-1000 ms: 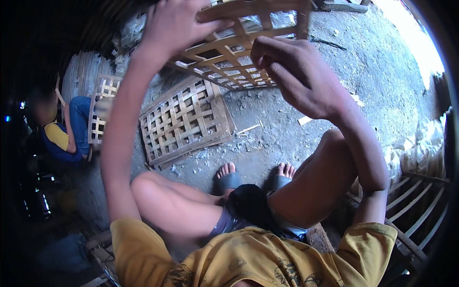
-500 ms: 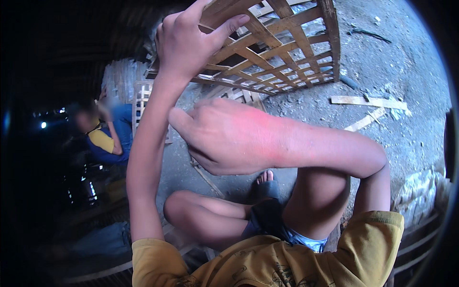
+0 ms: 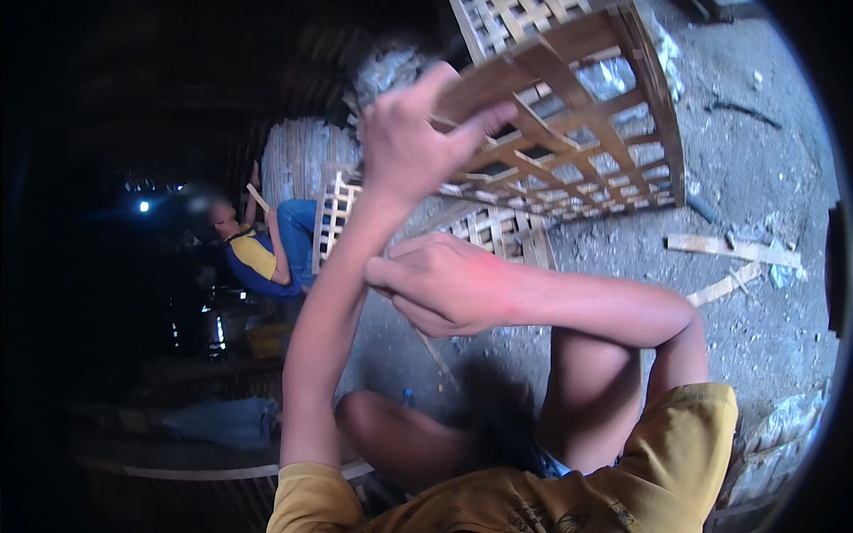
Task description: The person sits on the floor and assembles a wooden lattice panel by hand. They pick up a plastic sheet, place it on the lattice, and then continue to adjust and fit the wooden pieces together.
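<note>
A wooden lattice crate (image 3: 653, 98) of woven flat slats is tilted up in front of me. My left hand (image 3: 410, 147) reaches out and grips its near upper board, the thumb laid along the inner side and the fingers over the far side. Slightly blurred, the hand stays at the board's left end. Below it, my right hand (image 3: 449, 286) is closed, knuckles up, beside my left forearm and apart from the crate. Its fingertips are turned away, so whatever it may hold is hidden.
Another lattice crate (image 3: 520, 19) stands beyond mine, and a lattice piece (image 3: 498, 233) lies under it. Loose slats (image 3: 733, 250) lie on the dusty ground at right. At left, a seated person (image 3: 267, 253) holds a pale strip (image 3: 258, 195) beside a lattice panel (image 3: 336, 218).
The view has shifted, so the crate, both arms and the seated person appear farther right and lower. My left hand keeps its grip; my right hand remains closed and looks farther from me.
</note>
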A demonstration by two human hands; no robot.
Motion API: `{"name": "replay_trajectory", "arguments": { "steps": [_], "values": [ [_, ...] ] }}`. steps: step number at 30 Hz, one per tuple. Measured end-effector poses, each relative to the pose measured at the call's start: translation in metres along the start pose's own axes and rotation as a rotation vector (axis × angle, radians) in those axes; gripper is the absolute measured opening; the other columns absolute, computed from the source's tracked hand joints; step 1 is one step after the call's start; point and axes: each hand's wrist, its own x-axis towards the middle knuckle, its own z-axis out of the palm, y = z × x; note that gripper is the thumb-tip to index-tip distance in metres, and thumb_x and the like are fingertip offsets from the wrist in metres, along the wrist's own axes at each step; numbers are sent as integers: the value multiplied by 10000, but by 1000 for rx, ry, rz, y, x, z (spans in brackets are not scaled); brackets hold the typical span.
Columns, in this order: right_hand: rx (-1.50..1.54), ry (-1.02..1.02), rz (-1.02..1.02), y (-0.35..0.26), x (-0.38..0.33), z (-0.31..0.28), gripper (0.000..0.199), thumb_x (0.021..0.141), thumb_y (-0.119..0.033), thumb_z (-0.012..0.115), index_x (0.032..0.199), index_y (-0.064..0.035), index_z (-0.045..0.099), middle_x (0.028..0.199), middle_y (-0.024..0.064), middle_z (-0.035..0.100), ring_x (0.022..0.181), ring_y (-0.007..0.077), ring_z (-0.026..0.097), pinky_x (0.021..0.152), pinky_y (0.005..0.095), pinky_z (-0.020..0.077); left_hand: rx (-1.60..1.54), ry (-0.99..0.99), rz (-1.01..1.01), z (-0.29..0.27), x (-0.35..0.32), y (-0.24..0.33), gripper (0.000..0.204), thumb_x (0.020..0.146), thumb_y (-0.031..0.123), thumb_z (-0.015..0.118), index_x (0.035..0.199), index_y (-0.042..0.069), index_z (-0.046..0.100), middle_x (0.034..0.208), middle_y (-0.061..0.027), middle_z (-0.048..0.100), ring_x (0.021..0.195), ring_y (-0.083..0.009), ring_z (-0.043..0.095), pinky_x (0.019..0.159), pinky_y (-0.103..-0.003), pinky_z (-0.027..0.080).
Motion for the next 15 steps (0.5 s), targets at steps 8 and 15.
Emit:
{"name": "replay_trajectory", "arguments": {
  "steps": [8,15],
  "values": [
    [-175,-60,-69,-12,3,18,215,818,-46,610,996,-46,489,729,154,565,680,396,624,589,495,476,131,-36,-212,-49,-47,-40,560,724,607,853,873,104,658,698,-71,689,608,-250,674,595,-358,503],
    [-572,-200,248,-25,-11,2,262,809,-104,565,1049,-40,485,682,191,577,602,446,587,600,562,463,-438,431,-148,-4,-100,-80,315,816,244,880,993,49,708,848,-69,728,783,-162,693,737,-328,537]
  ]
}}
